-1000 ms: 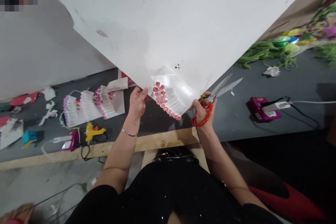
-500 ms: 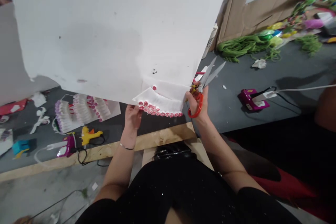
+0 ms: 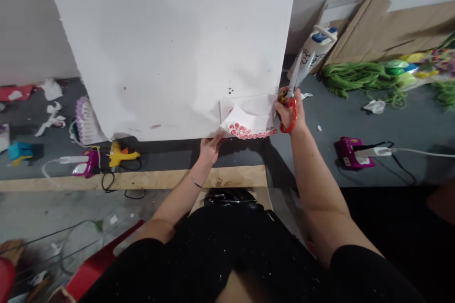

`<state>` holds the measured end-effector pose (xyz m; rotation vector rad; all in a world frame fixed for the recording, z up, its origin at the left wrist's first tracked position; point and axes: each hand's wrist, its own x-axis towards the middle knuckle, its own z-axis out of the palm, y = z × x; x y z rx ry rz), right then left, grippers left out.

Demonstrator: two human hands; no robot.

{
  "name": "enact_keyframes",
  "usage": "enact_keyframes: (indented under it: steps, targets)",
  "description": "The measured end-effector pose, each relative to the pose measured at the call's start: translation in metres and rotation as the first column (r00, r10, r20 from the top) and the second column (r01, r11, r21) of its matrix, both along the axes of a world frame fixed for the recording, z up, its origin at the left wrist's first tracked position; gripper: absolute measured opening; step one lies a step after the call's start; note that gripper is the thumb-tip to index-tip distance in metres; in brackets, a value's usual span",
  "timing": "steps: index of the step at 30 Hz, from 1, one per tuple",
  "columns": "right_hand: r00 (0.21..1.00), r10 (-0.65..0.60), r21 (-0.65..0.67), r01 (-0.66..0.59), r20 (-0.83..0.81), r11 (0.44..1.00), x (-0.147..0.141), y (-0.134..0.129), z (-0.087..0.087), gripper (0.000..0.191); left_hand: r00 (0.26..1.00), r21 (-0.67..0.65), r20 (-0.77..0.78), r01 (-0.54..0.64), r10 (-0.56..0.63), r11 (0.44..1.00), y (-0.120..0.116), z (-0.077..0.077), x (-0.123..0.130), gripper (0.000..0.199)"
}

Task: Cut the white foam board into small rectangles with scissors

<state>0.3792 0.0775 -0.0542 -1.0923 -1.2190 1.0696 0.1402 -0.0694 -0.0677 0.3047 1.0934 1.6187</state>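
Note:
A large white board [image 3: 149, 57] stands tilted in front of me, over the table. On its lower right corner lies a white paper piece [image 3: 245, 117] edged with red-and-pink round curls. My left hand [image 3: 209, 150] pinches the lower edge of the board by the left end of the curled piece; its fingertips are partly hidden. Scissors [image 3: 292, 104] with red handles are in my right hand [image 3: 298, 112], blades apart and pointing up and away. The same hand's thumb lies on the board's right edge, its other fingers behind.
Left on the grey table are a purple-tipped white piece [image 3: 87, 120], a yellow glue gun [image 3: 122, 155] and a purple power strip [image 3: 85, 163]. Rightward are a white bottle [image 3: 313, 49], green yarn [image 3: 355, 75], cardboard [image 3: 401, 33] and another purple power strip [image 3: 350, 151].
Both hands, with the board and scissors, appear farther right in view. The board now covers most of the curled pieces on the left of the table, and the bottle shows more fully.

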Motion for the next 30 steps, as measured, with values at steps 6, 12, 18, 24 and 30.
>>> enact_keyframes:
  steps: [6, 12, 18, 24, 30]
  targets:
    - [0.999, -0.042, 0.027, 0.042, -0.002, 0.999, 0.008, 0.010, -0.008, 0.043, 0.998, -0.037, 0.064, -0.008, 0.010, 0.999, 0.010, -0.014, 0.011, 0.036]
    - [0.999, -0.042, 0.020, 0.041, 0.018, 0.999, 0.008, 0.009, -0.010, 0.035, 0.999, 0.005, 0.039, -0.013, 0.013, 1.000, 0.015, -0.017, 0.006, 0.035]
    - [0.998, -0.059, 0.051, 0.058, 0.012, 0.997, 0.000, 0.010, -0.009, 0.040, 0.999, 0.012, 0.040, -0.010, 0.009, 1.000, 0.019, -0.018, -0.001, 0.037]
    - [0.997, -0.054, 0.038, 0.056, -0.048, 0.998, -0.007, 0.004, 0.000, 0.047, 0.998, -0.019, 0.051, 0.020, -0.019, 1.000, 0.021, -0.020, -0.012, 0.044]
    - [0.998, -0.051, 0.098, 0.053, -0.025, 0.994, -0.010, 0.001, 0.001, 0.047, 1.000, -0.025, 0.028, 0.003, -0.002, 1.000, 0.022, -0.019, -0.016, 0.039]
